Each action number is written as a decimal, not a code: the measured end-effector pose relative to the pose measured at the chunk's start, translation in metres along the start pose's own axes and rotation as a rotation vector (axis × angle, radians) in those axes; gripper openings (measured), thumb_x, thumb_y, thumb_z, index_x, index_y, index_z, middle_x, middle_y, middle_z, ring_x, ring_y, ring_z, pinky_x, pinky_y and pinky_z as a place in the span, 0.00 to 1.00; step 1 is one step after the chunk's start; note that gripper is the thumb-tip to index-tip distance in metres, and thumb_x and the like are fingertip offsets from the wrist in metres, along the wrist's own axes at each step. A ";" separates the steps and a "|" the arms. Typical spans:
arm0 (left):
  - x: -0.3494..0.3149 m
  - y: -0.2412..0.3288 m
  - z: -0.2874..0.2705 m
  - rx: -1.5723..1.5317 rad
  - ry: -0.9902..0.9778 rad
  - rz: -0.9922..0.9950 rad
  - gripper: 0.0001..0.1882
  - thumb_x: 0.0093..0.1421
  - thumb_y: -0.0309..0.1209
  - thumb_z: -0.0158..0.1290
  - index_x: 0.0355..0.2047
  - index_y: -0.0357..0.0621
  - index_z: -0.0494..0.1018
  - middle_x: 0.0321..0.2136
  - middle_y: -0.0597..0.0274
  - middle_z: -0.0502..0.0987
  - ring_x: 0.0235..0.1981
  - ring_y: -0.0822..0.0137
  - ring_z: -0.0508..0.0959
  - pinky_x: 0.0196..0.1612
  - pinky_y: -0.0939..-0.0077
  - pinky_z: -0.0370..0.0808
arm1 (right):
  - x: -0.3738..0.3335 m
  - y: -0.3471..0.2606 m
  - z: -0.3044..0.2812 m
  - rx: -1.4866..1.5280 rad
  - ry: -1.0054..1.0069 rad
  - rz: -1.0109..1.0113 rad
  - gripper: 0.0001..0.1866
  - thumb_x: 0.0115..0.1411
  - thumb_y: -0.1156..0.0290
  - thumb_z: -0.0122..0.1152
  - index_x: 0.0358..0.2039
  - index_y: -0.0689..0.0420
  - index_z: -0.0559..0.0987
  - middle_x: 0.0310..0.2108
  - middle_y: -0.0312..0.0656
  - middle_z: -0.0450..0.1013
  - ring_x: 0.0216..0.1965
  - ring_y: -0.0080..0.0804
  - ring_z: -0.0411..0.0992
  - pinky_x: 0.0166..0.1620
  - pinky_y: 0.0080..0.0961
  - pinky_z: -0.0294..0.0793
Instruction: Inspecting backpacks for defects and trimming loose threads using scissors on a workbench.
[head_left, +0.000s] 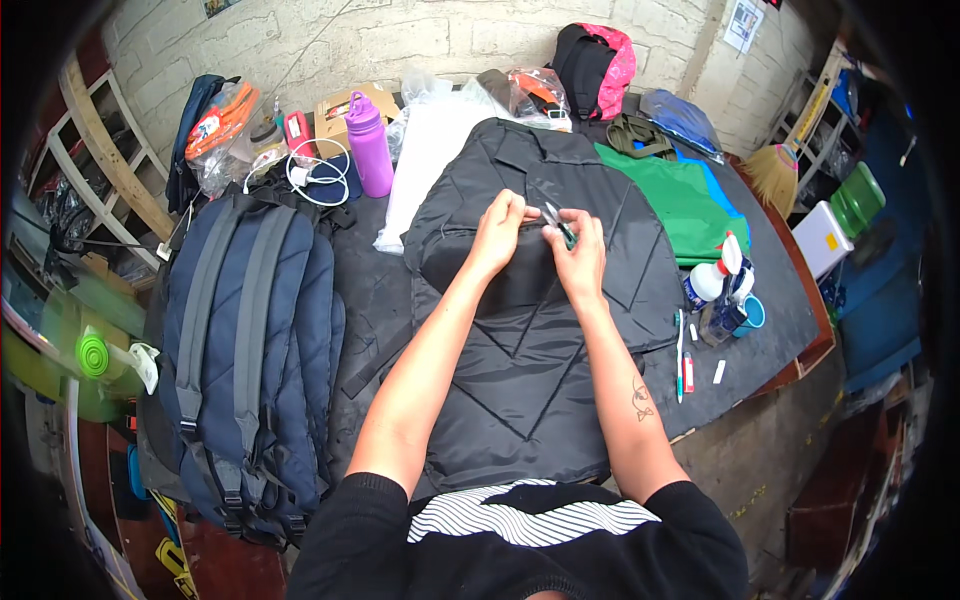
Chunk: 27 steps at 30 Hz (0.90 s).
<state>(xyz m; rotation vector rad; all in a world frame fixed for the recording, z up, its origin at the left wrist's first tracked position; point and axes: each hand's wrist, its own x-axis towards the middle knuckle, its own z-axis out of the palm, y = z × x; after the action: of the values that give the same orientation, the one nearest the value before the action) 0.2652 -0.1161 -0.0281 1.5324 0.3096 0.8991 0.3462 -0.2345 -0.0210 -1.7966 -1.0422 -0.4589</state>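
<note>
A large black quilted bag (520,400) with V-shaped stitching lies flat across the table in front of me. Over its upper part, my right hand (580,250) is closed around small scissors (553,220) with dark green handles, the metal blades pointing up and to the left. Close to those blades, my left hand (498,235) is closed in a pinch above the black cloth. What its fingertips hold, perhaps a thread or a bit of the cloth, is too small to tell.
A navy backpack (255,350) lies at left, with a purple bottle (369,150) and white cable (318,172) behind it. Green cloth (665,200), a spray bottle (712,275), a blue cup (750,312) and a toothbrush (680,350) are at right. A pink-and-black backpack (590,75) stands at the back.
</note>
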 end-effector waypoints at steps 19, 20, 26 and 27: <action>0.000 0.037 -0.083 0.108 -0.062 -0.222 0.19 0.60 0.41 0.51 0.42 0.38 0.74 0.34 0.63 0.76 0.39 0.70 0.73 0.50 0.74 0.65 | 0.010 0.061 -0.022 0.877 -0.343 0.409 0.15 0.45 0.86 0.60 0.36 0.59 0.77 0.33 0.31 0.72 0.33 0.16 0.66 0.39 0.16 0.66; -0.005 0.042 -0.073 0.221 -0.153 -0.270 0.20 0.57 0.42 0.56 0.41 0.39 0.74 0.35 0.63 0.76 0.41 0.71 0.73 0.51 0.77 0.63 | 0.012 0.061 -0.025 0.826 -0.408 0.457 0.16 0.46 0.86 0.59 0.37 0.60 0.77 0.34 0.31 0.72 0.34 0.16 0.66 0.39 0.16 0.67; -0.017 0.051 -0.048 0.515 -0.014 0.034 0.21 0.42 0.29 0.66 0.37 0.39 0.74 0.36 0.59 0.76 0.44 0.64 0.73 0.49 0.74 0.67 | 0.032 0.034 -0.041 0.830 -0.460 0.530 0.22 0.51 0.71 0.65 0.46 0.62 0.73 0.27 0.31 0.68 0.25 0.16 0.62 0.29 0.15 0.61; -0.023 0.058 -0.031 0.638 0.122 0.173 0.20 0.41 0.28 0.66 0.36 0.39 0.74 0.36 0.58 0.75 0.44 0.61 0.73 0.49 0.72 0.67 | 0.033 0.051 -0.033 0.632 -0.448 0.338 0.23 0.48 0.73 0.67 0.45 0.63 0.73 0.27 0.31 0.69 0.26 0.16 0.63 0.30 0.15 0.63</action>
<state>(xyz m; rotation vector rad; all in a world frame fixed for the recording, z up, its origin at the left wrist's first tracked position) 0.2113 -0.1201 0.0158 2.1162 0.6006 1.0945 0.4109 -0.2565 -0.0114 -1.4687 -1.0008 0.4617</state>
